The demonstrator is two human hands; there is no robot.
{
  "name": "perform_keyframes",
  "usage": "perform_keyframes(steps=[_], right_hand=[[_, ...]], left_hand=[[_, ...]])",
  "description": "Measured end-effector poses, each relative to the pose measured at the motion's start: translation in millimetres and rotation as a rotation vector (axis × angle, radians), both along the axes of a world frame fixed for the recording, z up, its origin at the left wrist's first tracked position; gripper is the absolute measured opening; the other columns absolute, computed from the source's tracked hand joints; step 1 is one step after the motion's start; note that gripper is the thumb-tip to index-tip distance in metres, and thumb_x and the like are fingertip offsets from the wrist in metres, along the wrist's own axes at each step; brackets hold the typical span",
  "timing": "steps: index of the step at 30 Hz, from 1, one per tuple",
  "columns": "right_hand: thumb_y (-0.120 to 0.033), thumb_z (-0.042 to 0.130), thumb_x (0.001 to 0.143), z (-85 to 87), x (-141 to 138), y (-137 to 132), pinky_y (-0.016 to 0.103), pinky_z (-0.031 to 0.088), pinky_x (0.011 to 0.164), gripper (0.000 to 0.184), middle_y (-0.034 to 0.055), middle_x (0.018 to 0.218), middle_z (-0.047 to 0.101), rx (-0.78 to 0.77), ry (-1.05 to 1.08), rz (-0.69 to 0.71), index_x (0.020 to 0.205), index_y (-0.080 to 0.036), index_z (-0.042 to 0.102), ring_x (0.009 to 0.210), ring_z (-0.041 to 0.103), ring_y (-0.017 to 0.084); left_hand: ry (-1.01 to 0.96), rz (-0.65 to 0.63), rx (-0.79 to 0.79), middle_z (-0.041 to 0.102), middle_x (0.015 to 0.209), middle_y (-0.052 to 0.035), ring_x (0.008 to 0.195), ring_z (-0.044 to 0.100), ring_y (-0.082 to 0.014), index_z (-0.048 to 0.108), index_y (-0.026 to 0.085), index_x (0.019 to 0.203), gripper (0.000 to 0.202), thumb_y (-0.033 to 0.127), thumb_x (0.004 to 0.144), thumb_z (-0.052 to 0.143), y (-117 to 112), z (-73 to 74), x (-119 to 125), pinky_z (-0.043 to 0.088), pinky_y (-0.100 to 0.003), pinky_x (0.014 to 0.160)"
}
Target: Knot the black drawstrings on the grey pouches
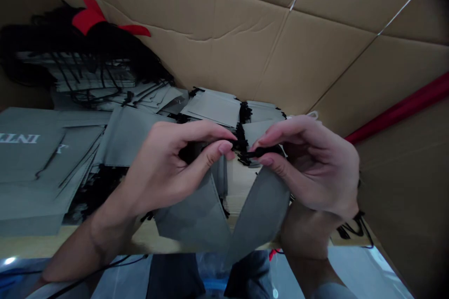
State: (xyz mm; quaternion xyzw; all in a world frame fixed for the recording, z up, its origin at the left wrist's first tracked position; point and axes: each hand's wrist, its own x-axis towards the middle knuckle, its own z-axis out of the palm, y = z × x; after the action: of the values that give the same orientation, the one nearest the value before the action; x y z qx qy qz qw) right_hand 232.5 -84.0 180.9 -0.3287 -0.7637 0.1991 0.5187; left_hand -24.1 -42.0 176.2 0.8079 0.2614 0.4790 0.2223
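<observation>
A grey fabric bag (257, 217) hangs in two flaps below the hands, its black cord (254, 152) bunched at the top edge. The left hand (168, 168) and right hand (312, 163) each pinch the cord between thumb and fingers, almost touching each other. Just behind lie stacks of grey bags (210, 107) with tangled black cords, and to the left a pile with white lettering (21, 138), on a pale wooden table (31, 245). Cardboard walls (280, 46) rise beyond, with a red strip (396, 112) at right and a red piece (89, 16) at far left
</observation>
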Motion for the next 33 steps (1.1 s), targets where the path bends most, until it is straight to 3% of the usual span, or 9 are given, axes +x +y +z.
perform_keyframes(steps=[4,10,19,33], right_hand=[[-0.016,0.093,0.097,-0.5,-1.1,0.4,0.035,0.070,0.078,0.034,0.0036,0.109,0.087,0.018,-0.032,-0.039,0.124,-0.032,0.083,0.095,0.085,0.025],[-0.023,0.088,0.101,2.6,-2.8,-0.6,0.044,0.070,0.075,0.021,0.0025,0.104,0.088,0.044,-0.094,-0.083,0.118,-0.035,0.085,0.086,0.081,0.027],[-0.024,0.086,0.103,-0.7,-4.9,0.2,0.043,0.063,0.069,0.017,0.0028,0.103,0.086,0.079,-0.075,-0.119,0.116,-0.035,0.084,0.087,0.079,0.026],[-0.025,0.087,0.103,-4.0,-3.1,2.9,0.043,0.066,0.071,0.016,0.0046,0.104,0.084,0.046,-0.046,-0.089,0.116,-0.034,0.084,0.088,0.078,0.027]], left_hand=[[0.019,-0.036,0.014,0.088,0.092,0.0039,0.078,0.081,-0.0095,0.085,0.021,0.113,0.012,0.027,0.114,0.074,0.3,0.2,0.6,0.056,-0.020,0.067],[0.008,-0.021,0.032,0.087,0.090,0.0046,0.075,0.080,-0.0103,0.085,0.023,0.112,0.011,0.031,0.113,0.077,-0.9,0.5,0.6,0.058,-0.022,0.068],[0.009,-0.008,0.029,0.087,0.090,0.0045,0.077,0.080,-0.0117,0.085,0.024,0.112,0.009,0.031,0.111,0.079,-3.0,0.2,1.4,0.062,-0.023,0.073],[0.014,-0.007,0.026,0.087,0.091,0.0038,0.077,0.082,-0.0131,0.084,0.024,0.114,0.009,0.030,0.112,0.078,-4.6,1.9,0.9,0.063,-0.025,0.073]])
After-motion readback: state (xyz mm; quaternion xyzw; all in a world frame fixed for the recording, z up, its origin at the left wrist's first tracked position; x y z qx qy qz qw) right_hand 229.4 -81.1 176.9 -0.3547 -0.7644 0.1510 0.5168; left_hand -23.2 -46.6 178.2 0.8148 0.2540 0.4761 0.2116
